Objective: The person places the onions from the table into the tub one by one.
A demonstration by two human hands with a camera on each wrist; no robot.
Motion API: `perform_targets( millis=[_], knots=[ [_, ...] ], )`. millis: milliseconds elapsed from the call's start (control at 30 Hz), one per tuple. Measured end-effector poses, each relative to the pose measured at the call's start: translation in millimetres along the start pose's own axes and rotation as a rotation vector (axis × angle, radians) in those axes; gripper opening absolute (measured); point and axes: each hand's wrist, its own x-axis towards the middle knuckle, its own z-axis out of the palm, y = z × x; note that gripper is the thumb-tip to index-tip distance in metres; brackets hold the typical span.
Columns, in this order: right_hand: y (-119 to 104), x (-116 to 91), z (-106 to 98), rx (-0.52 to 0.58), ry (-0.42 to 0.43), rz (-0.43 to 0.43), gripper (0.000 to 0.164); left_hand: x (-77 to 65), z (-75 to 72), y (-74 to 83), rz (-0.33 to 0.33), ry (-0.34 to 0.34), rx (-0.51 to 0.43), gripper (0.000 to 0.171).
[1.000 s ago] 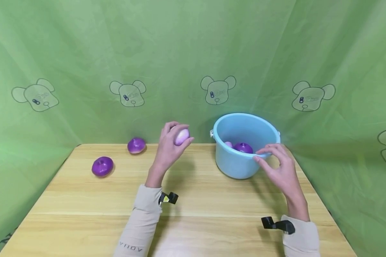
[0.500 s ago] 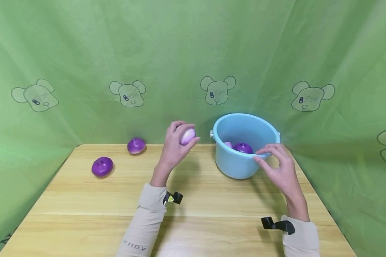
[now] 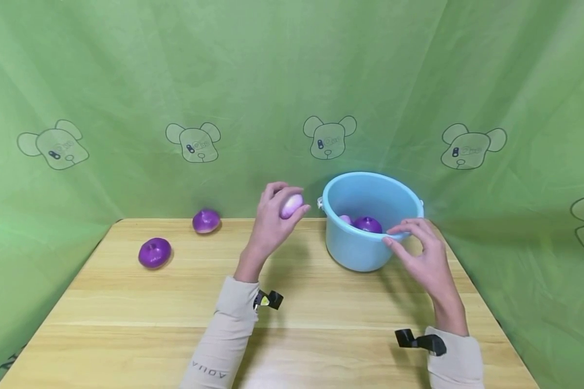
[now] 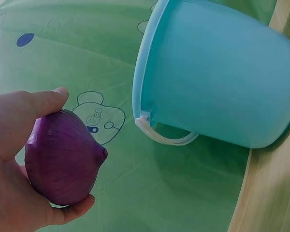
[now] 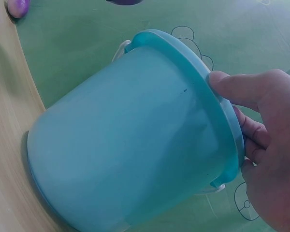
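Note:
My left hand (image 3: 274,220) grips a purple onion (image 4: 65,157) between thumb and fingers, raised above the table to the left of the blue bucket (image 3: 357,253). In the left wrist view the onion's pointed tip faces toward the bucket's side. The right hand (image 3: 427,258) pinches the bucket's near right rim, thumb outside and fingers over the inner edge, as the right wrist view (image 5: 280,140) also shows. Inside the bucket lie a dark purple onion (image 3: 368,224) and a paler one (image 3: 345,219), partly hidden by the rim.
Two more onions lie on the left of the wooden table (image 3: 126,308): one nearer (image 3: 154,253), one at the back edge (image 3: 206,221). A green curtain (image 3: 253,81) with printed bear heads stands around the table. The bucket's white handle (image 4: 166,137) hangs at its side.
My left hand has moved to the right with the onion, closer to the bucket. The right hand and the bucket stay where they were.

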Motion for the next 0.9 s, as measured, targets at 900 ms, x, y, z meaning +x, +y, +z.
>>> perform_targets(
  millis=[900],
  knots=[
    [-1.2, -0.4, 0.2, 0.011, 0.002, 0.001, 0.021, 2.3, 16.0, 16.0, 0.022, -0.074, -0.046, 0.042]
  ],
)
